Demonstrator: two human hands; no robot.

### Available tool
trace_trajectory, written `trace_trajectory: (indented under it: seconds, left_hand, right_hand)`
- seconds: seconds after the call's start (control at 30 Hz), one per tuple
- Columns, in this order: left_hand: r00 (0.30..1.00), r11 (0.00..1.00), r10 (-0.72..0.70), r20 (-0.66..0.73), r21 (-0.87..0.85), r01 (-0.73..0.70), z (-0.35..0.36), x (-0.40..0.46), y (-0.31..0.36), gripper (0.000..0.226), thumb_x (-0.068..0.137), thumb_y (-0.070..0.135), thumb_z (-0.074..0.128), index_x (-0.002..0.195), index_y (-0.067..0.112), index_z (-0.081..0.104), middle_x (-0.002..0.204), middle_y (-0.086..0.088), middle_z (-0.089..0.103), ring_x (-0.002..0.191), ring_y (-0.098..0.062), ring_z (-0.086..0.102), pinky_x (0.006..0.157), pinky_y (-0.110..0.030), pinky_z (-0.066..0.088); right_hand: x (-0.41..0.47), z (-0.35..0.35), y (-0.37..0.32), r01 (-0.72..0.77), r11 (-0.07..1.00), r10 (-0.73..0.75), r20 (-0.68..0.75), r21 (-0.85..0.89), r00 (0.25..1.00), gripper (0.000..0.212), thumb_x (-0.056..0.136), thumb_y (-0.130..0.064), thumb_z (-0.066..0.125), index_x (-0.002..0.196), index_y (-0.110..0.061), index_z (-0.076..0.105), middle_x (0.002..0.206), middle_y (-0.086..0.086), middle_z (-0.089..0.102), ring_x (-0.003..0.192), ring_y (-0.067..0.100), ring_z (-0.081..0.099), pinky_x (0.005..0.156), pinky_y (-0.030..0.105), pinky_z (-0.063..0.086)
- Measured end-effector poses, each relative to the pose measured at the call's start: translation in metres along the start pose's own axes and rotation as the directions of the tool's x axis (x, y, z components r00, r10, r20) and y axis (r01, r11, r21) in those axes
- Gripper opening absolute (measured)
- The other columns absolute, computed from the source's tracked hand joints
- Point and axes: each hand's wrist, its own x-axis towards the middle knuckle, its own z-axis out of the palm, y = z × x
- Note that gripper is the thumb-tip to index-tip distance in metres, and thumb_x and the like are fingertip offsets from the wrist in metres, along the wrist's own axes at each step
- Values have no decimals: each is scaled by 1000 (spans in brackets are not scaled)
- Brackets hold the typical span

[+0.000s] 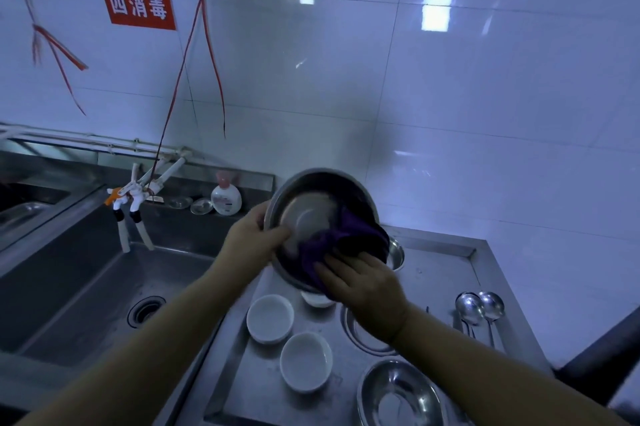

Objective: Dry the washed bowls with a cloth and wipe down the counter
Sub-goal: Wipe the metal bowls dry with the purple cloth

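The left hand (254, 237) grips the rim of a steel bowl (311, 214), held tilted above the desk (446, 273). The right hand (363, 283) presses a purple cloth (341, 242) into it. The red wall sign (138, 6) reads "四消毒".

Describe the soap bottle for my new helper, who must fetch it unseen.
Start at the steel sink and follow its back ledge right from the taps. The soap bottle stands there: squat, white, pink-capped, beside two small clear dishes.
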Motion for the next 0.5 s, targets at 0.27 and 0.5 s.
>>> trace_trajectory:
  seconds: [0.27, 0.5]
  left_hand:
    - [993, 976, -47, -106, -216, 24, 27, -23, -18, 31, 82, -7, 47, 85, 20, 62, 65, -1, 69, 55, -17, 65, 45, -29, 52]
    - [998, 983, -34, 44, 181, 25, -11, -22, -10, 35, 75, 1, 50, 80, 33, 63, 68, -1, 68, 59, -20, 67, 46, -30, 52]
  right_hand:
    - [15, 5, -43, -228, 965, 232, -23, 129, 972, 24, 91, -13, 56, 110, -9, 71, 106, 8, 72, 99, 22, 68, 78, 32, 56]
    - [-13, -5, 16, 205, 977, -211, 108, 62, 972, 25, 91, -8, 55, 110, -11, 71, 110, 4, 71, 105, 20, 65, 93, 34, 49]
